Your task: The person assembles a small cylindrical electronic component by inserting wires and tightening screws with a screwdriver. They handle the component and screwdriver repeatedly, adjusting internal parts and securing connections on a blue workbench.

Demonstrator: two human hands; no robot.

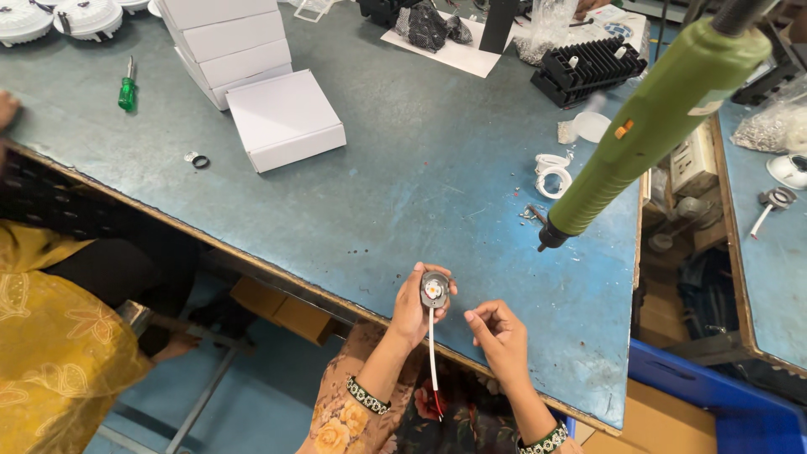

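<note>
My left hand (414, 309) holds up a small round grey disc part (434, 290) with a white and orange centre. A white and red wire (433, 361) hangs down from it toward my lap. My right hand (501, 334) is just to the right of the wire, fingers curled with nothing in them, not touching the disc. Both hands are at the near edge of the blue-grey worktable (420, 168). A green electric screwdriver (656, 122) hangs above the table to the upper right of my hands, its tip pointing down-left.
White cardboard boxes (252, 76) are stacked at the back left, one lying flat. A green-handled screwdriver (127, 88) lies at far left, black finned heat sinks (588, 67) at the back right, a coil of white wire (551, 172) nearby. A person in yellow clothing (59, 336) sits at left.
</note>
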